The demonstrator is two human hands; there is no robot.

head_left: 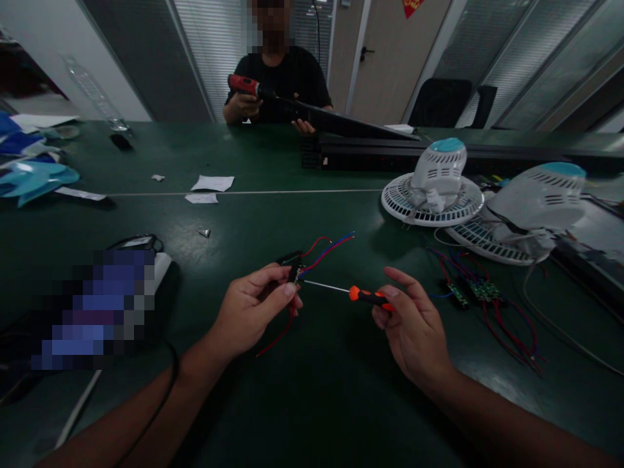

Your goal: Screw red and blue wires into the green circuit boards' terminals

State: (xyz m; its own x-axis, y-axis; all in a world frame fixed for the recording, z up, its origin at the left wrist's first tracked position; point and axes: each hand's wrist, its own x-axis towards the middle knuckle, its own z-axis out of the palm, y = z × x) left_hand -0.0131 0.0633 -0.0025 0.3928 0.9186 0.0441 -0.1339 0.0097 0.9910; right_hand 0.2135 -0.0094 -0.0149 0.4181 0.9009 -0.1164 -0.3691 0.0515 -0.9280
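My left hand (258,302) pinches a small dark circuit board (294,269) between thumb and fingers. Red and blue wires (327,255) stick out from the board, and another red wire hangs down below my fingers. In my right hand (414,322) is an orange and black screwdriver (369,296), held by its handle with the index finger lifted off. Its thin shaft points left, and the tip reaches the edge of the board; whether it touches a terminal is too small to tell.
Several green circuit boards (480,289) with wires lie to the right, near two white fans (433,198). A blurred-out device (97,305) rests at left. Paper scraps (213,183) and a plastic bottle (92,91) are farther back. Across the table, a person (277,81) holds a red power drill (244,84).
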